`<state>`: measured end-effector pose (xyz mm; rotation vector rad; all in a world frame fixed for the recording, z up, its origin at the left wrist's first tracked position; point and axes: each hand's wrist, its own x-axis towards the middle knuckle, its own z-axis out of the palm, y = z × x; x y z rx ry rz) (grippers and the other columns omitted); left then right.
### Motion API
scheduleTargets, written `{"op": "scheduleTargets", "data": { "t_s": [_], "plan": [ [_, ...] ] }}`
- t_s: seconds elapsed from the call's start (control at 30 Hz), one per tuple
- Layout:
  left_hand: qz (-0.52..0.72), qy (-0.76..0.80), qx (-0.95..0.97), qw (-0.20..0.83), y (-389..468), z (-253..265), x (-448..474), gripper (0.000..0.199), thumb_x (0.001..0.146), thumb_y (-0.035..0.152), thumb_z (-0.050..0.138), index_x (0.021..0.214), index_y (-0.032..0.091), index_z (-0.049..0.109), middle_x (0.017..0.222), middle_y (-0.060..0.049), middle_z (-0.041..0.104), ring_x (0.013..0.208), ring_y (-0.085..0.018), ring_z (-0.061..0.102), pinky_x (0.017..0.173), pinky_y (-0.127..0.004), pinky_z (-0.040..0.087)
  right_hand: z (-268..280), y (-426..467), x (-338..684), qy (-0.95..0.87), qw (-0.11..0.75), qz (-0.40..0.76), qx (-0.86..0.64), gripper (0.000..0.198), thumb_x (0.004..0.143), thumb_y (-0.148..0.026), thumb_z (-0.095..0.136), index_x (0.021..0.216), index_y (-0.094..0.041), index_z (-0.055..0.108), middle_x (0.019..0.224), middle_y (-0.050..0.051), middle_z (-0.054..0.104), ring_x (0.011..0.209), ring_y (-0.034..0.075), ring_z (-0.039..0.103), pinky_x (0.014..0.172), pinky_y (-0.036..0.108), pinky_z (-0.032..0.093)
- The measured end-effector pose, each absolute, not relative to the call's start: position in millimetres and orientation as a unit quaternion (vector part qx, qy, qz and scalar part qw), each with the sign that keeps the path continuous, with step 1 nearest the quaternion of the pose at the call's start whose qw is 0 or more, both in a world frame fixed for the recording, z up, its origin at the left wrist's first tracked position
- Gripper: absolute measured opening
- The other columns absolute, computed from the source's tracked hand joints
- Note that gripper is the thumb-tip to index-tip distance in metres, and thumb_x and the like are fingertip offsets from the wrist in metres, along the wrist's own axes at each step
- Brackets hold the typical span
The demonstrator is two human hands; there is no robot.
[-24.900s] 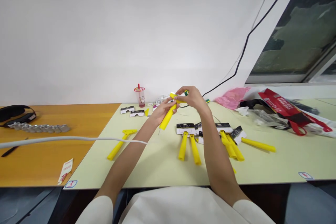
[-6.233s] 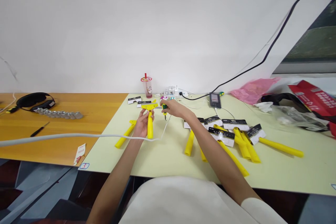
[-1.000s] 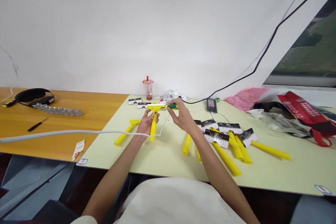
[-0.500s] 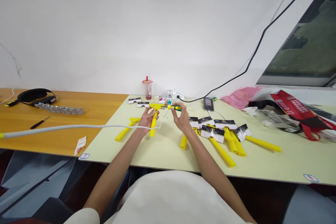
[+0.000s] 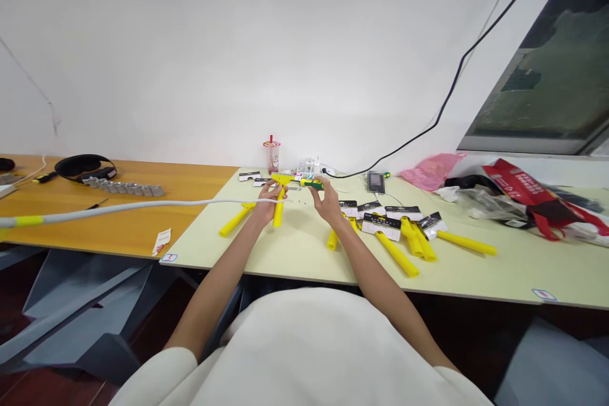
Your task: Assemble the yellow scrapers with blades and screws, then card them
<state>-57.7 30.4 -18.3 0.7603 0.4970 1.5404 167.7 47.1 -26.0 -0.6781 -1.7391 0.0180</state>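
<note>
My left hand [image 5: 266, 203] is closed around a yellow T-shaped scraper [image 5: 278, 213], its head level and its handle pointing down. In my right hand [image 5: 327, 200] is a screwdriver [image 5: 311, 184] with a green and yellow handle. The screwdriver lies level and points left at the end of the scraper's head; whether its tip touches a screw is too small to tell. Another yellow scraper [image 5: 233, 222] lies on the table just left of my left hand. To the right of my right hand rest several yellow scrapers [image 5: 397, 255] with black-and-white cards [image 5: 381, 226].
A white cable [image 5: 143, 205] crosses in front at left. Behind the hands stand a cup with a red straw [image 5: 273, 157] and white plugs [image 5: 311, 165]. A small dark device [image 5: 375, 182], a pink bag [image 5: 431, 171] and a red bag [image 5: 526, 190] lie right. Metal pieces [image 5: 126, 188] line the wooden table.
The view has shifted, so the table sits slightly higher. Both hands still hold the scraper and screwdriver together; the screwdriver's handle appears closer to the scraper's head.
</note>
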Motion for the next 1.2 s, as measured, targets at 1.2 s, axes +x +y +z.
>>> {"op": "scheduleTargets", "data": {
  "t_s": [1.2],
  "plan": [
    [0.657, 0.170, 0.475, 0.560, -28, 57, -51, 0.051, 0.070, 0.015, 0.100, 0.100, 0.023, 0.059, 0.099, -0.002, 0.072, 0.099, -0.025, 0.078, 0.066, -0.026, 0.055, 30, -40, 185, -0.726, 0.659, 0.033, -0.192, 0.030, 0.114, -0.029, 0.057, 0.144, -0.029, 0.052, 0.142, 0.015, 0.070, 0.137, 0.028, 0.069, 0.118, 0.056, 0.057]
  ]
}}
